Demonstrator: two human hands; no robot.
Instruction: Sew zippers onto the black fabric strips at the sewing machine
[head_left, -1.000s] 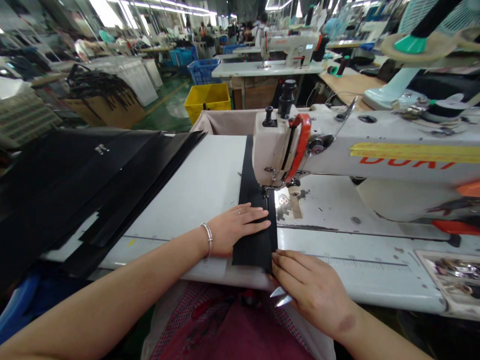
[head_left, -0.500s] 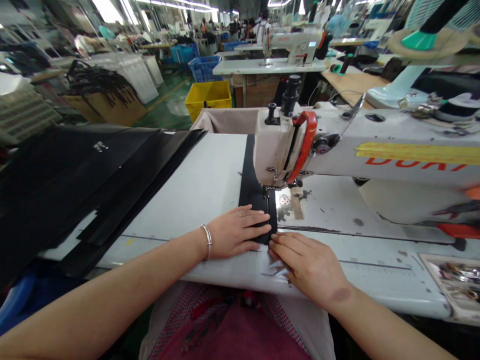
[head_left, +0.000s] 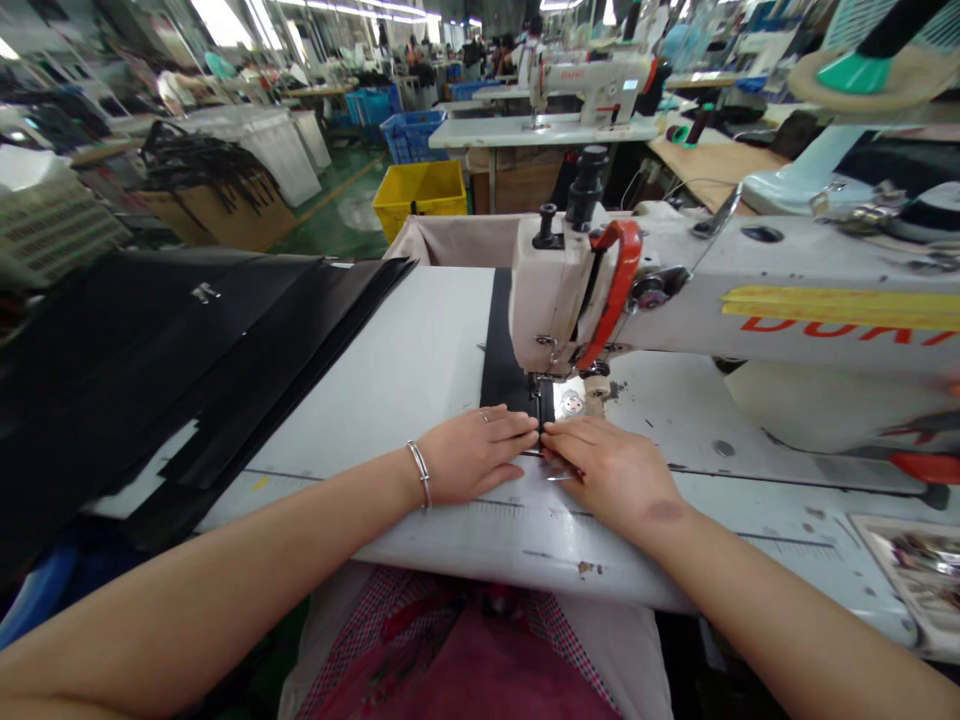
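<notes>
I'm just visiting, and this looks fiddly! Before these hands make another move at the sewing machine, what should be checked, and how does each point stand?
1. Black strip under the sewing machine: ok, it runs beneath the head.
2. Left hand steadying the strip: ok, palm down, fingers on it.
3. Right hand in place: ok, fingertips at the strip's near end.
4. Fingertips clear of the presser foot: ok, apart, though close in front.
5. Silver-tipped tool clear of the strip: cannot tell, partly hidden under the right hand.
6. Stack of black pieces apart from the strip: ok, white table shows between.
</notes>
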